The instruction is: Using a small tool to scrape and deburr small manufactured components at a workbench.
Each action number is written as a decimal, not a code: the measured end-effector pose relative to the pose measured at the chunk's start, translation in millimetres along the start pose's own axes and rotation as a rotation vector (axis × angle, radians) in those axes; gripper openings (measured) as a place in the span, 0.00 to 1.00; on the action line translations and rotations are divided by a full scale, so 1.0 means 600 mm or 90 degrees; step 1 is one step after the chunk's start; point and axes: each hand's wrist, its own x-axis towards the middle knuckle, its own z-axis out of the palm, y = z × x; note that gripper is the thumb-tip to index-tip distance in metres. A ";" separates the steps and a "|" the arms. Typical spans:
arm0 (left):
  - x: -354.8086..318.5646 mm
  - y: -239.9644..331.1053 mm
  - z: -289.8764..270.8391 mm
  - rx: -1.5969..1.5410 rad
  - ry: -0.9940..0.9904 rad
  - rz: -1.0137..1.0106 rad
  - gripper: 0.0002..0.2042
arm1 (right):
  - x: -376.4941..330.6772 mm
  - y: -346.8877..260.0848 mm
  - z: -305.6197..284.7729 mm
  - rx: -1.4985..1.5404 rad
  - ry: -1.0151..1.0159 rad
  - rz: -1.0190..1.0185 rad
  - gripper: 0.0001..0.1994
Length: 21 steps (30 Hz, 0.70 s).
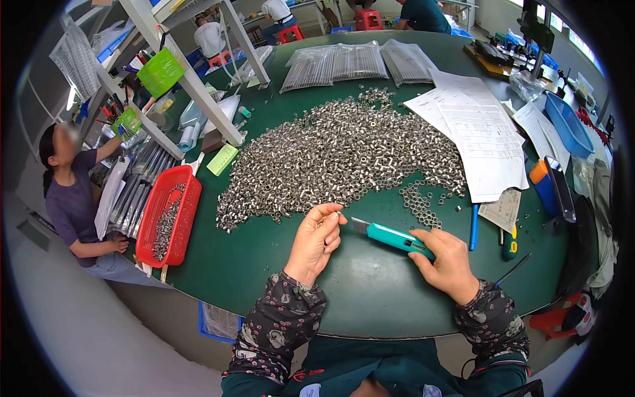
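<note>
Between thumb and fingertips, my left hand [315,242] pinches a small metal ring [338,213], partly covered by the fingers. My right hand [444,259] is wrapped round a teal utility knife [395,239]. Its blade [360,225] is out and points left toward the pinched ring, with a small gap between them. Just beyond both hands a wide heap of small shiny metal rings [344,152] is spread over the green table [370,291]. A flat patch of rings [419,205] lies beside the heap, beyond my right hand.
A red basket [187,228] holding metal pieces stands at the left edge, near a seated person [73,178]. Paper sheets [486,149] lie right of the heap, by a blue pen [474,227]. Bagged tubes [337,63] lie behind. A white shelf post [192,73] rises at left.
</note>
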 end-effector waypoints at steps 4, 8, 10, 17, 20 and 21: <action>0.002 0.000 0.003 -0.018 0.028 -0.003 0.08 | -0.001 0.001 -0.001 0.002 0.004 -0.003 0.15; 0.003 -0.002 -0.002 0.011 0.029 0.001 0.08 | 0.000 0.001 -0.001 0.004 0.004 -0.008 0.15; 0.003 -0.002 -0.002 0.025 0.030 0.001 0.08 | 0.000 0.002 0.000 0.003 -0.002 -0.006 0.15; 0.003 -0.002 -0.002 0.023 0.032 0.000 0.07 | 0.001 0.000 -0.001 0.002 -0.001 -0.004 0.14; 0.003 -0.003 -0.002 0.018 0.034 -0.002 0.06 | 0.000 0.000 -0.002 0.003 -0.002 0.001 0.14; 0.002 -0.002 -0.001 0.019 0.035 -0.005 0.06 | 0.001 0.000 -0.002 0.005 -0.004 0.002 0.14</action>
